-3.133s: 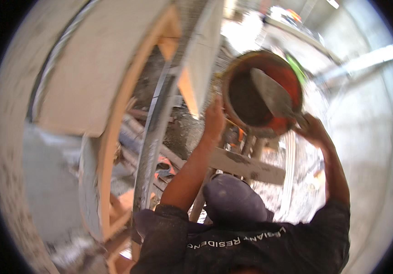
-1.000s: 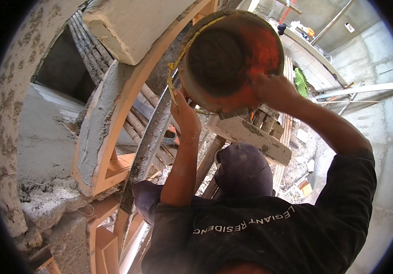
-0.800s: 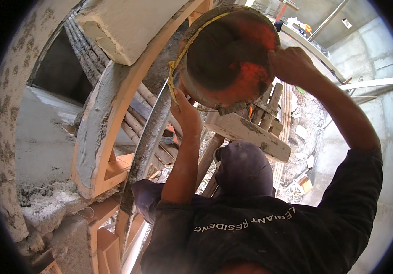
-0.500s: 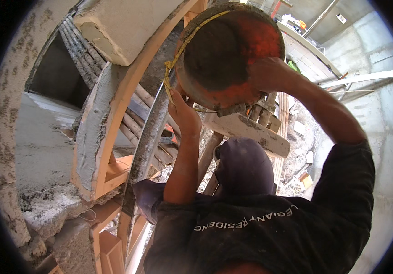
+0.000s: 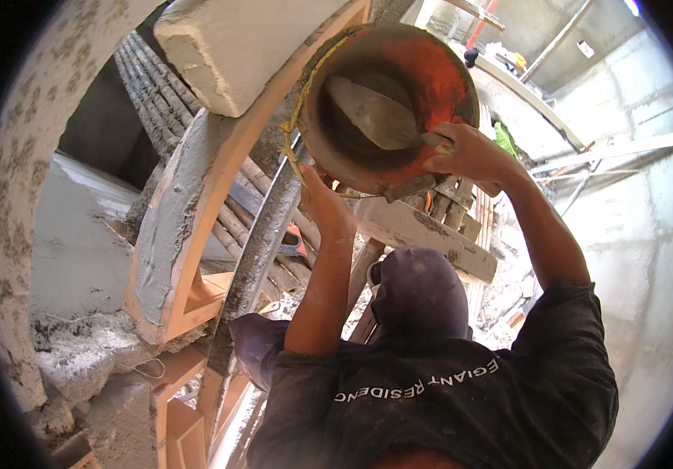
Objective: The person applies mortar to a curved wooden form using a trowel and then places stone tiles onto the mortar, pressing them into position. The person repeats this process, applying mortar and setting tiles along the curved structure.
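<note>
An orange bucket [image 5: 447, 74], crusted with grey mortar, is tipped so that I look into its mouth. Yellow cord [image 5: 299, 111] runs along its left rim. My left hand [image 5: 327, 205] is closed on the bucket's lower left edge, its fingertips partly hidden behind it. In my right hand [image 5: 473, 156], at the right rim, is the handle of a trowel [image 5: 374, 114]. Its flat, mortar-smeared blade lies across the bucket's mouth. Dark residue coats the inside; how much mortar it holds I cannot tell.
To the left stands a curved wooden form [image 5: 215, 176] with wet grey mortar [image 5: 166, 234] on its face. A pale block [image 5: 223, 59] sits above it. A metal bar [image 5: 262, 234] slants past my left forearm. A rough plank [image 5: 430, 234] lies below the bucket, above my knee [image 5: 422, 293].
The bucket has come slightly lower and turned. The trowel blade, unseen before, now shows in its mouth. My right hand has moved down and a little outward to the rim; my left stays on the bucket.
</note>
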{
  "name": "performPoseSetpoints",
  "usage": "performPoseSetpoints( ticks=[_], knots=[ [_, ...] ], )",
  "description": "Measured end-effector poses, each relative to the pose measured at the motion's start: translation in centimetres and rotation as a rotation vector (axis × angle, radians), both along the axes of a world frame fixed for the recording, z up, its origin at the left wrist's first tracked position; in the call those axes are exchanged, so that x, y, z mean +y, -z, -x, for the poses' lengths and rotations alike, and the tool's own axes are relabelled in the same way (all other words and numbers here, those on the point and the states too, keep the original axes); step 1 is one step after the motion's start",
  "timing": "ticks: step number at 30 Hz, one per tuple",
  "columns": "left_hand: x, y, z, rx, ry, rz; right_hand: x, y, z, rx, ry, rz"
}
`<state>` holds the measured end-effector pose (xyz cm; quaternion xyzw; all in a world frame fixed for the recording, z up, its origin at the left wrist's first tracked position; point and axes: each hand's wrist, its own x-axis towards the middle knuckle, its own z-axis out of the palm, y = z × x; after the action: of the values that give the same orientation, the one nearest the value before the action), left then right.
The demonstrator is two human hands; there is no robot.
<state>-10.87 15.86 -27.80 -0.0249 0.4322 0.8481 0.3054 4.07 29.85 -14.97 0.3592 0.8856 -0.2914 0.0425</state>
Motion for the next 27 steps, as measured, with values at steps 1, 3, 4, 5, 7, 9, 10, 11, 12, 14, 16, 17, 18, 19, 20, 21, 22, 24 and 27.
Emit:
performPoseSetpoints(
  ticks=[1,3,4,5,7,9,10,11,12,14,16,17,18,19,20,21,22,24,27],
  knots=[
    [-0.1,0.0,0.3,-0.014,0.001,-0.003,-0.3,-0.9,-0.1,-0.006,-0.014,-0.038],
    [-0.6,0.8,1.0,-0.062,-0.008,0.040,-1.0,-2.5,-0.3,-0.003,-0.050,-0.084],
    [-0.4,1.1,1.2,-0.091,-0.010,0.052,-1.0,-3.3,-0.9,-0.002,-0.059,-0.105],
    [-0.3,1.1,1.2,-0.101,-0.010,0.061,-1.1,-4.2,-1.0,-0.001,-0.079,-0.125],
    [0.0,1.1,0.7,-0.128,-0.002,0.073,-1.8,-6.3,-0.9,-0.004,-0.053,-0.112],
    [-0.2,1.6,0.4,-0.098,0.027,0.038,-2.2,-7.8,0.6,0.013,-0.078,-0.072],
    [-0.2,1.6,0.2,-0.111,0.024,0.038,-2.5,-8.4,1.5,0.034,-0.106,-0.040],
    [-0.2,1.5,0.0,-0.123,0.022,0.038,-2.8,-8.7,2.4,0.054,-0.134,-0.006],
    [-0.2,1.5,-0.2,-0.121,0.000,0.027,-3.0,-8.7,3.7,0.107,-0.215,0.068],
    [-0.1,2.2,-0.2,-0.110,0.004,-0.005,-4.9,-9.0,6.9,0.104,-0.197,0.202],
    [-0.2,1.5,-0.6,-0.110,0.021,-0.022,-6.2,-8.5,9.4,0.107,-0.215,0.278],
    [-0.3,1.3,-0.7,-0.118,0.021,-0.024,-6.4,-7.8,10.5,0.096,-0.246,0.260],
    [-0.5,1.1,-0.9,-0.126,0.022,-0.026,-6.5,-7.1,11.5,0.086,-0.275,0.242],
    [-0.7,1.1,-0.8,-0.134,0.025,-0.029,-6.6,-6.6,12.4,0.076,-0.303,0.223],
    [-0.8,1.4,-0.8,-0.109,0.066,0.002,-6.7,-6.4,13.0,0.073,-0.259,0.255],
    [-1.0,1.5,-0.8,-0.110,0.084,0.019,-6.7,-6.4,13.1,0.118,-0.228,0.302],
    [-1.1,1.5,-0.8,-0.110,0.103,0.032,-6.3,-6.7,13.0,0.163,-0.196,0.345],
    [-1.2,1.5,-0.7,-0.100,0.117,0.019,-5.7,-7.7,12.9,0.251,-0.137,0.427],
    [-1.3,1.5,-0.7,-0.075,0.112,-0.023,-4.7,-10.1,13.4,0.346,-0.113,0.450]
  ],
)
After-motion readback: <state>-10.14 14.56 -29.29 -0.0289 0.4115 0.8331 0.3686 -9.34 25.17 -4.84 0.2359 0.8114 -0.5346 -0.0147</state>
